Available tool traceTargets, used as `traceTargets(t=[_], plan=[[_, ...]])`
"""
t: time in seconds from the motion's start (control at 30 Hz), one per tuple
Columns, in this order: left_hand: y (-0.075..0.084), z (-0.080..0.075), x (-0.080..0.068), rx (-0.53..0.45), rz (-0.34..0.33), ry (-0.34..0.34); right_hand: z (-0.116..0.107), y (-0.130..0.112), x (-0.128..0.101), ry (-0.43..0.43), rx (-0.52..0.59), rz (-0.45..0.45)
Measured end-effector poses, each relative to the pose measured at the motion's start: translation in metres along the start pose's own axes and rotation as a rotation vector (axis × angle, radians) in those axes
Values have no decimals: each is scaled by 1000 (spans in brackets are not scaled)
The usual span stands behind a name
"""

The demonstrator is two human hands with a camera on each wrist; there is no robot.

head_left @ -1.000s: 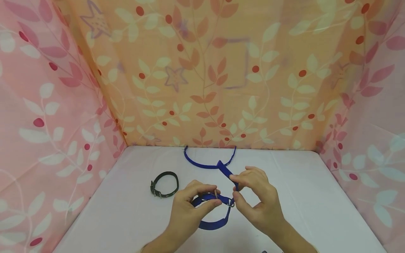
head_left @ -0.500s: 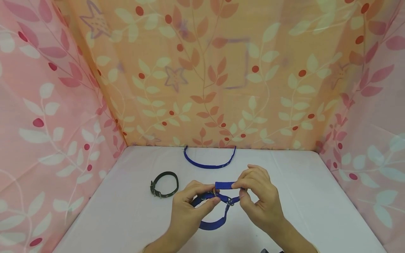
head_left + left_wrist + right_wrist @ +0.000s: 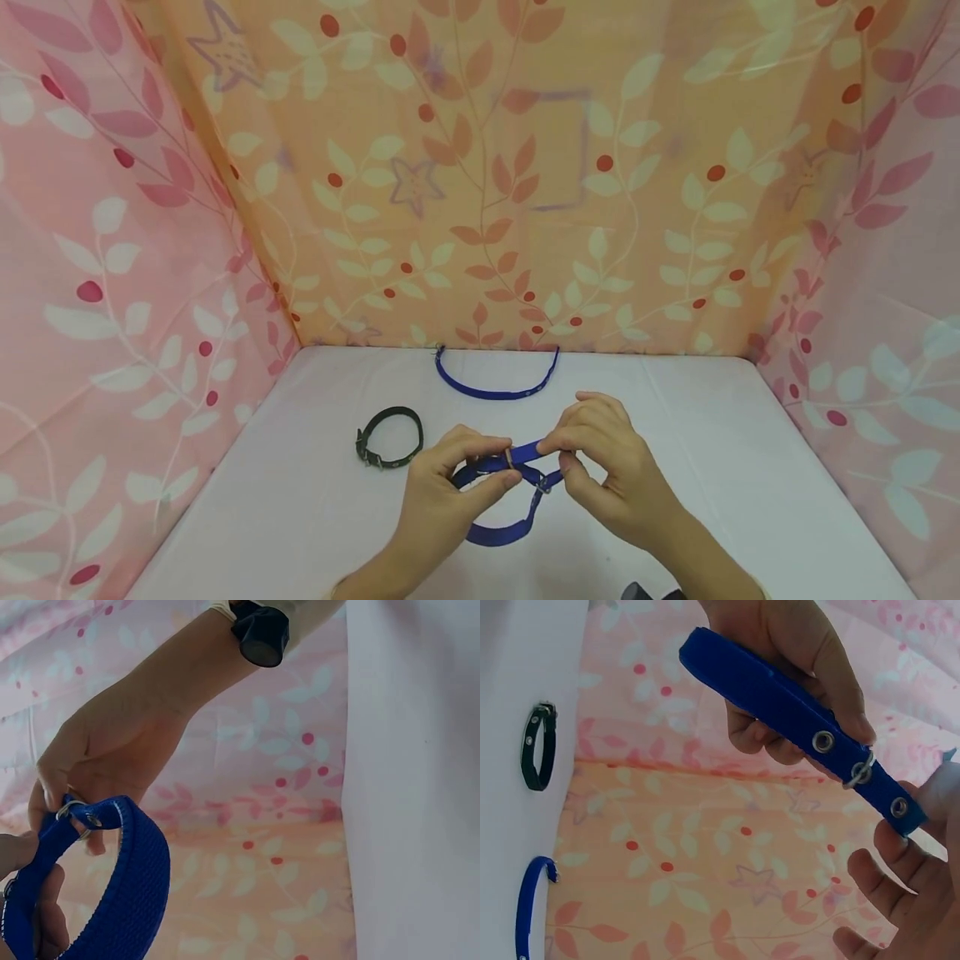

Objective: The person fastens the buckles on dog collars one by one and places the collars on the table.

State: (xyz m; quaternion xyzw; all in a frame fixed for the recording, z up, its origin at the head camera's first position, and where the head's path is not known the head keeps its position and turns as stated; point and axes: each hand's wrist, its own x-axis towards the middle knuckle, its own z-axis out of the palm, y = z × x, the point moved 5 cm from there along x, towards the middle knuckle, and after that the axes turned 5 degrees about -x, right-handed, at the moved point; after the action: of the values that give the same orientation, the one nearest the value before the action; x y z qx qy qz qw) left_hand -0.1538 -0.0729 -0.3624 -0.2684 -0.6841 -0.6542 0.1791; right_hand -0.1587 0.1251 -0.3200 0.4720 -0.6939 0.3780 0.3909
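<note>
Head view first: a patterned fabric backdrop point(image 3: 480, 167), orange behind and pink at both sides, walls in a white table point(image 3: 750, 467) on which everything lies. Above the near middle of that table both hands meet on a blue collar point(image 3: 501, 530), whose loop hangs down toward the person and touches or nearly touches the tabletop; which, I cannot tell. The left hand point(image 3: 442, 492) has thumb and forefinger curled round the strap at its metal buckle point(image 3: 509, 457), pinching it there. The right hand point(image 3: 607, 467) pinches the strap's free end just right of the buckle, fingers bent over it, close beside the left fingertips. From the right wrist view the strap runs diagonally across the picture, with eyelets point(image 3: 823, 741) set along it and a metal ring point(image 3: 860, 771) near the held end; the left hand grips it from behind while the right fingers point(image 3: 889, 889) stand spread below the tip. The left wrist view shows the collar's loop curving down from the ring, the right hand holding it at the top. Well apart, near the back edge of the table, a second blue collar point(image 3: 495, 390) lies unbuckled in an open arc. Left of the hands, a smaller dark green collar point(image 3: 390, 436) lies buckled into a ring.
</note>
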Motion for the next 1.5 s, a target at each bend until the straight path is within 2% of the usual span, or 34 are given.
traceTargets(t=[0.1, 0.33, 0.43, 0.53, 0.63, 0.7, 0.8, 1.0, 1.23, 1.4, 1.5], plan=[[0, -2, 2, 19, -21, -9, -2, 1, 0, -72, -9, -12], [0, -1, 2, 49, 7, -33, 0, 0, -3, -240, -54, 4], [-3, 0, 1, 20, -77, -43, 0, 2, -6, -264, -88, 115], [-8, 0, 0, -17, -249, -29, -2, 6, -8, -221, -89, 201], [-11, -1, -1, -33, -375, -11, -3, 8, -7, -141, -51, 170], [-11, -1, -1, -29, -400, -8, -3, 8, -7, -99, -30, 118], [-11, 0, -2, -9, -371, -18, -2, 8, -8, -79, 0, 78], [-12, 3, -1, 36, -244, -36, -2, 6, -9, -101, 20, 31], [-13, 4, -3, -35, -280, -21, -2, 5, -7, -148, 18, 17], [-12, 6, -2, -74, -253, -30, -1, 5, -7, -214, -17, 19], [-13, 5, -1, 8, -269, -32, -3, 7, -6, -209, -46, 30]])
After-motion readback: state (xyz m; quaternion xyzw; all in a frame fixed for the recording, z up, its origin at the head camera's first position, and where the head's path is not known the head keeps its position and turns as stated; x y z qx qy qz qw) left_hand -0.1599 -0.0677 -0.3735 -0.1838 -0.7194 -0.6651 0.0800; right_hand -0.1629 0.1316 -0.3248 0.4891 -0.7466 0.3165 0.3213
